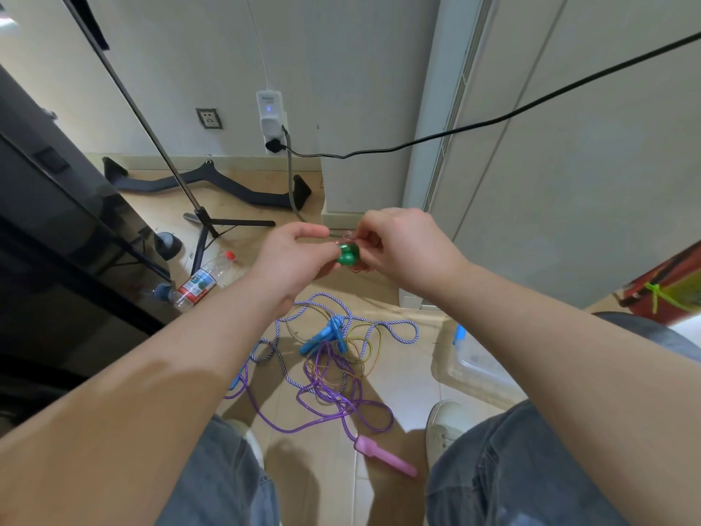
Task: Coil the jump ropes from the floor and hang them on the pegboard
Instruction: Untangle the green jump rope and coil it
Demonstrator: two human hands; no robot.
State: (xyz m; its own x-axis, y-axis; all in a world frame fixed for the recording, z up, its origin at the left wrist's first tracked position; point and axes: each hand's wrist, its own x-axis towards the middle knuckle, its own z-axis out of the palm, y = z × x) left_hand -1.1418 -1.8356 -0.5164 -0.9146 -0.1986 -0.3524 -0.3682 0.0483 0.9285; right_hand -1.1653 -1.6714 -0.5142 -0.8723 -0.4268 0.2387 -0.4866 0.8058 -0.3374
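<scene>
Between my two hands I hold a jump rope with green handles (pixel 348 255) and a thin clear reddish cord. My left hand (pixel 292 260) grips the two green handles side by side. My right hand (pixel 402 248) pinches loops of the cord just beyond them. On the floor below lies a tangle of other ropes: a blue-and-white braided rope (pixel 383 328) with blue handles (pixel 322 337), a purple rope (pixel 333 404) with a pink handle (pixel 385 455), and a thin yellowish cord (pixel 366 349). No pegboard is in view.
A plastic bottle (pixel 205 277) lies on the floor at the left beside a tripod stand (pixel 206 225) and a dark cabinet (pixel 57 229). A clear plastic bin (pixel 474 370) stands at the right. A black cable (pixel 493 121) stretches across from the wall socket. My shoes flank the ropes.
</scene>
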